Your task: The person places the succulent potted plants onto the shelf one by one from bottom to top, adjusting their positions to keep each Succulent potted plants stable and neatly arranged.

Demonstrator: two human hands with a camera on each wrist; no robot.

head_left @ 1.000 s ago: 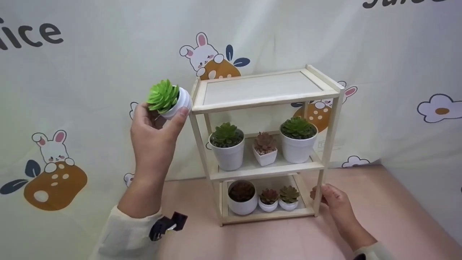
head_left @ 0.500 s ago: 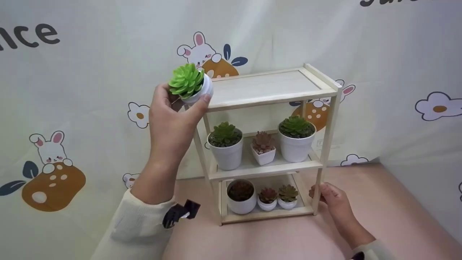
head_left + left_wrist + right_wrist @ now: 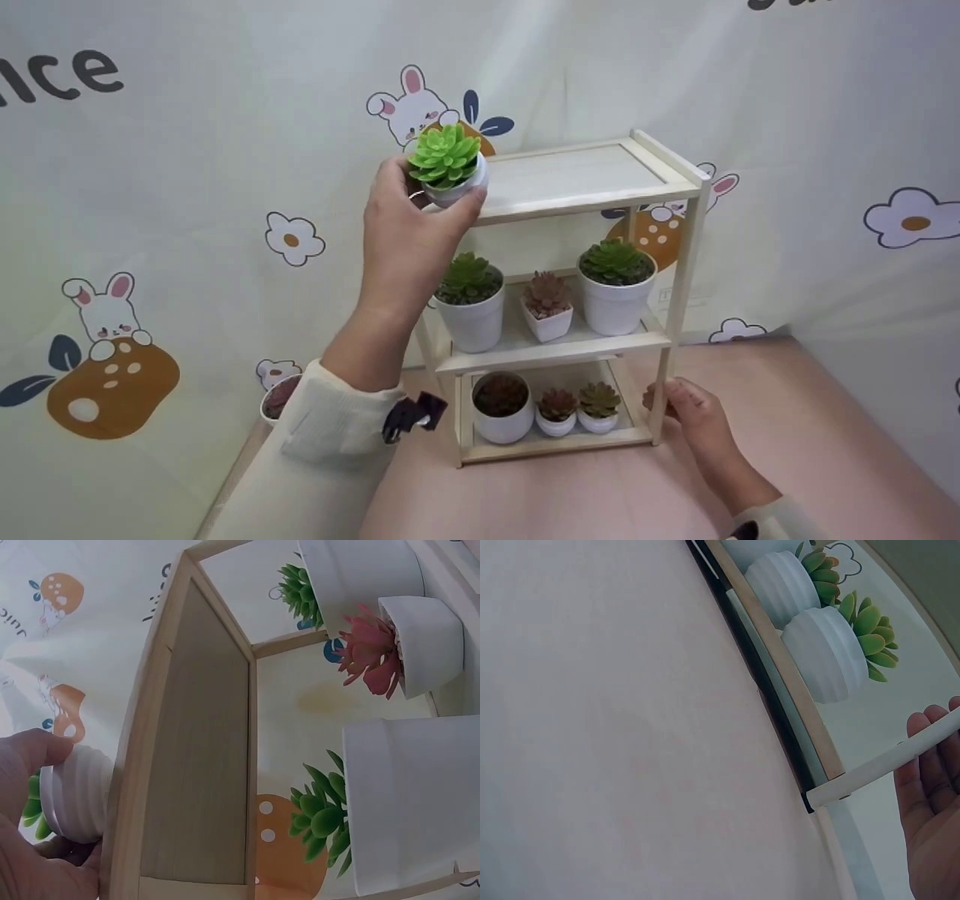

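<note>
My left hand (image 3: pixel 412 232) holds a small potted succulent (image 3: pixel 446 161) between thumb and fingers. Its leaves are bright green and its white pot (image 3: pixel 75 791) is ribbed. The pot is at the left end of the top board (image 3: pixel 577 176) of a pale wooden shelf rack (image 3: pixel 688 262); whether it touches the board I cannot tell. Low down, my right hand (image 3: pixel 697 420) grips the rack's right front post (image 3: pixel 900 757), with fingertips (image 3: pixel 917 724) showing past it.
On the middle shelf stand two green succulents (image 3: pixel 472 311) (image 3: pixel 616 300) flanking a small reddish one (image 3: pixel 548 307). Three more pots (image 3: pixel 502 416) sit on the bottom shelf. Another pot (image 3: pixel 279 397) shows partly behind my left sleeve. A printed cloth (image 3: pixel 187 187) hangs behind the pink table (image 3: pixel 570 495).
My left hand has moved right and slightly up with the green succulent, from beside the rack to over the top board's left end. The right hand stays at the post.
</note>
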